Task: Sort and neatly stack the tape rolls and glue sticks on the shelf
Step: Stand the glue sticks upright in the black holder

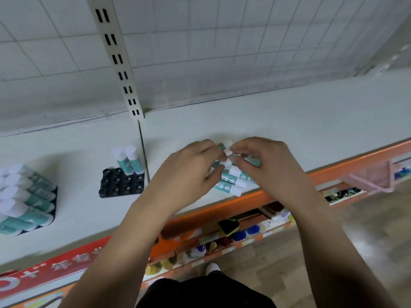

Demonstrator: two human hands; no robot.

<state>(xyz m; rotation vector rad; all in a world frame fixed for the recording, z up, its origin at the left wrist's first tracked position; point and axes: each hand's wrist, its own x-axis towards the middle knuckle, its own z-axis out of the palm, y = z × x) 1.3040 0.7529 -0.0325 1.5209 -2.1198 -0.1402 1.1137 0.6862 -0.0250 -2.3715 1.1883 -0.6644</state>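
Observation:
Several teal-and-white glue sticks (pixel 231 180) lie in a loose pile on the white shelf (pixel 289 130) near its front edge. My left hand (pixel 189 172) and my right hand (pixel 264 165) meet over the pile, and the fingers of both curl around glue sticks; how many each holds is hidden. A black holder tray (pixel 121 182) to the left carries two upright glue sticks (pixel 129 160) at its back. At the far left a second tray is filled with several glue sticks (pixel 24 196). No tape rolls are in view.
A slotted metal upright (pixel 117 61) and a wire grid back panel stand behind the shelf. The shelf's orange front rail (pixel 244 201) runs below my hands. Lower shelves hold mixed small goods. A pink basket (pixel 375 178) hangs at the right.

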